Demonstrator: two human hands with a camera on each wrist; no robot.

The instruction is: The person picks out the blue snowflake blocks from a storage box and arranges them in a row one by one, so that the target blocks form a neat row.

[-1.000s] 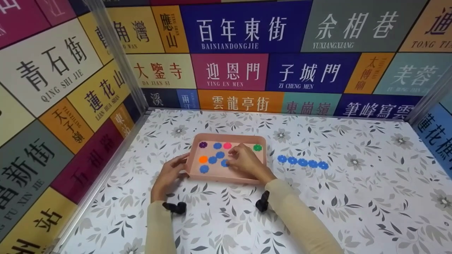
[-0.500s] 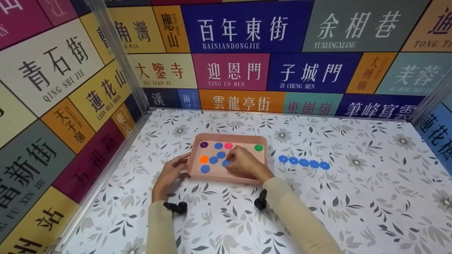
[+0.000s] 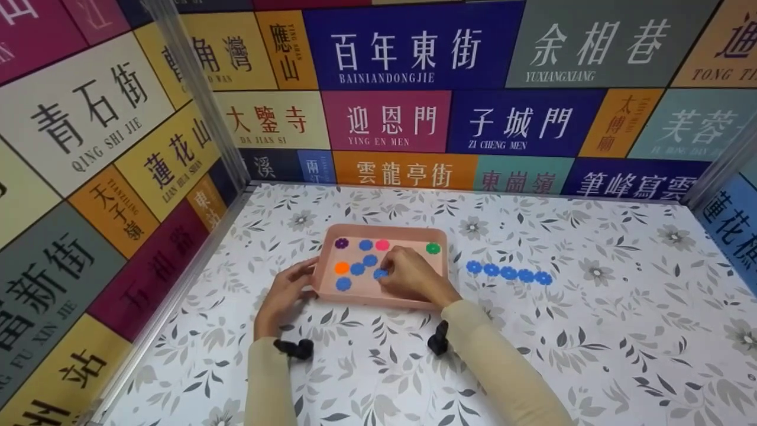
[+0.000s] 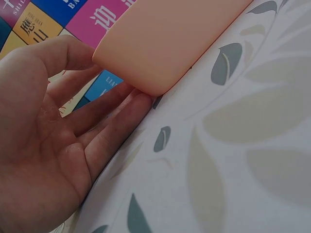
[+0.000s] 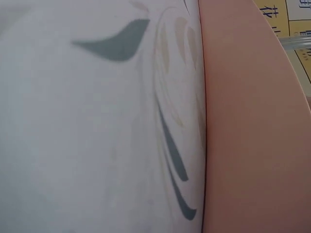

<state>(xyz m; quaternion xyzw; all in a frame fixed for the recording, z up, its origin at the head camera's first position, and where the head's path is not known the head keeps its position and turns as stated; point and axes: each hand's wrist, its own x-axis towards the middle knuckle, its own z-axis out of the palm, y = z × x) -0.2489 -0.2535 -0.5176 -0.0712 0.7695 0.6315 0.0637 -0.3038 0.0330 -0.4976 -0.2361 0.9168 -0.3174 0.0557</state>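
In the head view, a pink tray holds several small flower-shaped plastic pieces. My right hand reaches over its right side with bent fingers, pinching at a blue flower-shaped piece near the tray's middle. Part of that piece is hidden by the fingertips. My left hand is at the tray's left end. In the left wrist view, the left fingers lie fairly straight against the tray's corner, one digit at the rim. The right wrist view shows the tray's outer wall but no hand.
Other pieces in the tray are purple, orange, pink, green and several blue. A row of blue flower pieces lies right of the tray on the leaf-patterned tabletop. Sign-printed walls border it.
My right hand's fingers have drawn together at the blue piece, its thumb and forefinger lower than before. The left hand and the tray have stayed in place.
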